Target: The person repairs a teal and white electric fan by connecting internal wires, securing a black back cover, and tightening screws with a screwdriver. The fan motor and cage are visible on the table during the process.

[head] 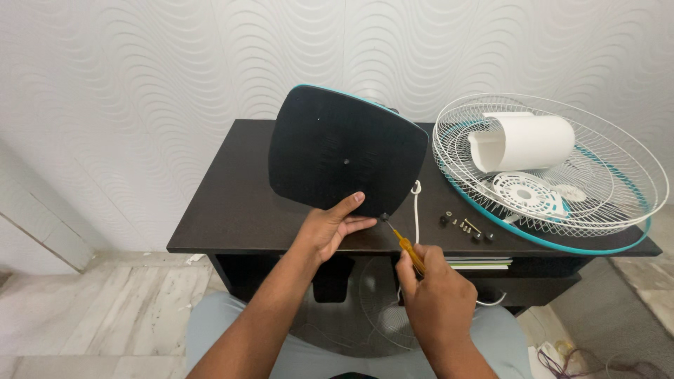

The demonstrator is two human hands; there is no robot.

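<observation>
A black, rounded-square fan base (344, 158) with a teal rim is tilted up on the dark table (232, 217), its underside facing me. My left hand (330, 228) grips its lower edge, thumb on the black surface. My right hand (435, 295) holds a yellow-handled screwdriver (406, 244), whose tip touches a small black foot (384, 217) at the base's lower right corner.
A white wire fan guard (618, 161) with a teal rim lies at the table's right, holding a white motor cover (523, 140) and a round white part (526, 193). Loose screws and black feet (467, 228) lie beside it. A white cord (416, 210) hangs down. Another grille (382, 302) sits under the table.
</observation>
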